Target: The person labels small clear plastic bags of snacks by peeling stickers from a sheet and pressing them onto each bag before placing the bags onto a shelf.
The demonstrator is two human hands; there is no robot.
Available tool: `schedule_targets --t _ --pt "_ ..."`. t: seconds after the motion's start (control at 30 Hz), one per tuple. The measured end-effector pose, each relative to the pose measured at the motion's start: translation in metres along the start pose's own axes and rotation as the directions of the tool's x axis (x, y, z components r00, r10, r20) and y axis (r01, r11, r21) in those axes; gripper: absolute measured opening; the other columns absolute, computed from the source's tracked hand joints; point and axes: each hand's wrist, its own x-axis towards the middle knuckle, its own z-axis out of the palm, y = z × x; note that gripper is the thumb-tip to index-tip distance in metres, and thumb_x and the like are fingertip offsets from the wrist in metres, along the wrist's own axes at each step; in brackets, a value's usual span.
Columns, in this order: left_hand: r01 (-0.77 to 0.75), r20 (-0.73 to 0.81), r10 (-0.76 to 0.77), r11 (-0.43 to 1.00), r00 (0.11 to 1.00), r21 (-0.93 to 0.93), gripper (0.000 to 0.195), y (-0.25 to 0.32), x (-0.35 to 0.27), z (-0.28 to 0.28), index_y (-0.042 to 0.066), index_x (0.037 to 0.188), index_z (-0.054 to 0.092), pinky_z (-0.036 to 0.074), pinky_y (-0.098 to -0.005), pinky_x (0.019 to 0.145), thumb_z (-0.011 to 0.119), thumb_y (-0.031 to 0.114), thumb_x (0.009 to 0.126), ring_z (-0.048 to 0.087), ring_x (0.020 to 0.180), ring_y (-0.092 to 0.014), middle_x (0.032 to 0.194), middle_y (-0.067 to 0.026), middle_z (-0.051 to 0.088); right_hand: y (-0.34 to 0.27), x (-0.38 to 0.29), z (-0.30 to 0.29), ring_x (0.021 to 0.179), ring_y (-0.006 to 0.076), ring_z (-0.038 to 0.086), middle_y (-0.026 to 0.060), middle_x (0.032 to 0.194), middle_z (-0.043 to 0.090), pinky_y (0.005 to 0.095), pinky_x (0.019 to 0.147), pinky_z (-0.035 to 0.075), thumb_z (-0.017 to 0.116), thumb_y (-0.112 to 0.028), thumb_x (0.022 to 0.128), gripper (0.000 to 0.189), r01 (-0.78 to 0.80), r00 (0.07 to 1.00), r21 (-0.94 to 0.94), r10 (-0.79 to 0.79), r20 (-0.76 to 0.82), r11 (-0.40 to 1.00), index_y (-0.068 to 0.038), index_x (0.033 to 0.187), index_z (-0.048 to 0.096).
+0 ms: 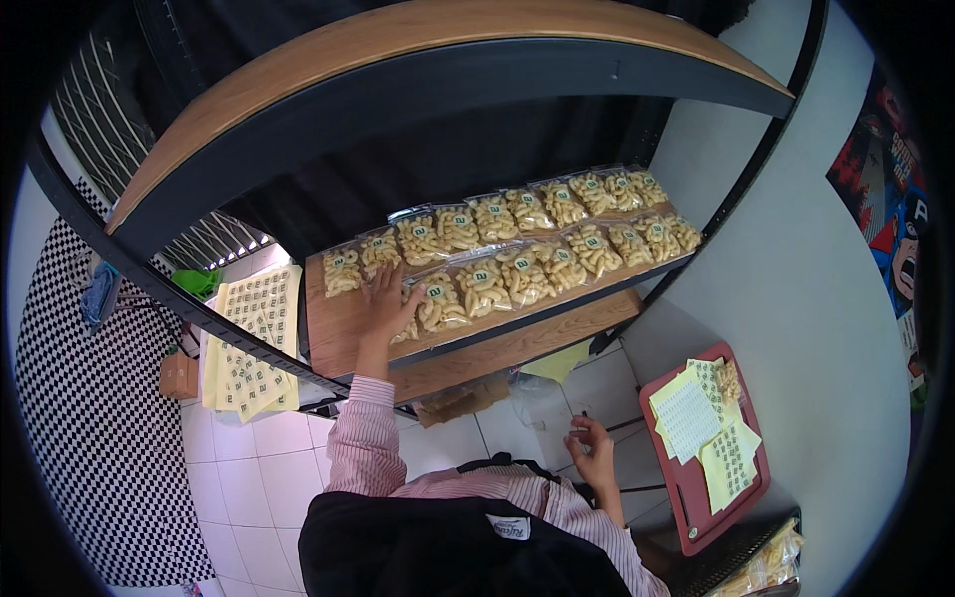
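Two rows of clear plastic snack bags with round green-printed stickers lie on a wooden shelf point(339, 328). My left hand point(388, 302) is spread flat at the left end of the front row. It touches a snack bag, which it partly covers; a back-row bag point(380, 252) lies just beyond its fingertips. Another front-row bag point(442, 302) is at its thumb. My right hand point(592, 448) hangs in front of my body, below the shelf, fingers loosely curled and apart, with nothing seen in it.
Sticker sheets point(261, 313) lie on a surface left of the shelf. At right, a red tray table point(675, 477) holds more sheets and a snack bag point(727, 382). Below it stands a black basket point(735, 556) of bagged snacks. A dark shelf frame point(753, 160) and an upper board point(448, 26) surround the shelf.
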Motion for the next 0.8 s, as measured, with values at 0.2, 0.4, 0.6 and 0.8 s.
schedule_targets --t 0.2,0.4,0.6,0.8 --pt "-0.019 -0.265 0.014 1.000 0.964 -0.016 0.066 0.027 -0.057 -0.014 0.001 0.132 0.032 0.003 -0.0508 0.106 0.040 0.049 0.086 0.016 0.133 -0.028 0.139 -0.0166 0.027 0.019 -0.001 -0.024 0.079 0.0177 0.062 0.0117 0.093 0.061 0.0291 0.071 0.049 0.059 0.004 0.073 0.031 -0.025 0.994 0.027 0.027 -0.103 0.999 0.002 0.104 0.053" --pt "0.034 -0.218 -0.021 0.998 0.976 0.058 0.065 0.018 -0.086 0.010 0.001 0.131 0.033 0.003 -0.0511 0.105 0.042 0.047 0.086 0.021 0.131 -0.029 0.136 -0.0172 0.033 0.033 -0.002 -0.053 0.080 0.0192 0.062 0.0123 0.095 0.060 0.0300 0.070 0.048 0.059 0.004 0.073 0.032 -0.039 0.993 0.029 0.042 -0.107 0.999 0.002 0.104 0.052" --pt "-0.135 -0.248 0.141 0.990 0.959 0.039 0.068 0.058 -0.075 0.023 0.001 0.132 0.030 0.004 -0.0508 0.105 0.043 0.049 0.085 0.024 0.128 -0.031 0.131 -0.0180 0.039 0.034 0.003 -0.088 0.079 0.0233 0.063 0.0153 0.098 0.059 0.0326 0.069 0.049 0.062 0.000 0.071 0.032 0.035 0.997 -0.087 -0.040 -0.060 0.996 0.003 0.101 0.052" --pt "-0.086 -0.286 0.101 0.994 0.953 0.065 0.071 0.090 -0.073 0.039 0.002 0.133 0.027 0.003 -0.0516 0.105 0.041 0.052 0.085 0.025 0.127 -0.033 0.129 -0.0205 0.039 0.047 0.001 -0.121 0.077 0.0182 0.062 0.0126 0.092 0.061 0.0290 0.070 0.048 0.060 0.002 0.073 0.033 0.086 0.996 -0.111 -0.090 -0.028 0.990 0.003 0.105 0.052"
